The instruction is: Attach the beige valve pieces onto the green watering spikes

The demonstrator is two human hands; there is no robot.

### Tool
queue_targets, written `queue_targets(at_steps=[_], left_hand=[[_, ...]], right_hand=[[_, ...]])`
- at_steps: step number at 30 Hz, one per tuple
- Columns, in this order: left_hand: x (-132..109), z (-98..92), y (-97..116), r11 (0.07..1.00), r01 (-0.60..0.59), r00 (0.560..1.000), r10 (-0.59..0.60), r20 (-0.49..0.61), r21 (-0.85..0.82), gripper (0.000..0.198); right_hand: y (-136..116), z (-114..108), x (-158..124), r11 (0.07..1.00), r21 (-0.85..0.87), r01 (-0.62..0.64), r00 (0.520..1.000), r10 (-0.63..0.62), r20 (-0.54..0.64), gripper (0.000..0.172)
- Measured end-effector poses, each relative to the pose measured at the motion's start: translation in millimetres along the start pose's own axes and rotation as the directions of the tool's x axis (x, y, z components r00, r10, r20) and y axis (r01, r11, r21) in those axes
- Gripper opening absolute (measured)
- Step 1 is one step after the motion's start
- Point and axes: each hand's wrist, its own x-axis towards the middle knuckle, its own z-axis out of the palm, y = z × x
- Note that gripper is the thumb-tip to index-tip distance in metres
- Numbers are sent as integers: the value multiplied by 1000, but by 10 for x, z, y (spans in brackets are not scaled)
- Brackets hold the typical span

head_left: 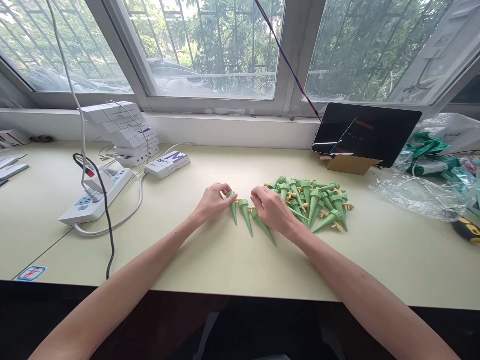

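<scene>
Three green plant-watering spikes with small yellow valves lie in a short row on the pale table. My left hand (215, 201) pinches the head of the leftmost watering spike (234, 212) between thumb and fingers. Between my hands is the middle watering spike (246, 217), its tip toward me. My right hand (273, 206) has its fingers closed at the head of the right watering spike (264, 227); the fingers partly hide their contact with it. Just right of that hand spreads a heap of similar watering spikes (313, 200), pointing in mixed directions.
A black tablet (365, 131) leans on a cardboard stand (350, 165) behind the heap. Plastic wrapping (420, 192) and a yellow-black tape measure (468, 229) lie right. At left are a power strip (97, 197) with cables, stacked white boxes (125, 132) and a single box (168, 164).
</scene>
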Motion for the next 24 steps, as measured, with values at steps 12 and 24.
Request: queue_targets(at_steps=[12,24], left_hand=[[-7,0,60,986,-30,995,14,-100,-165,27],[-74,-43,265,767,-90,996,51,-79,-635,35]], right_hand=[[15,7,13,999,25,-21,999,22,-28,18],[35,-29,0,985,170,-44,974,80,-214,20]])
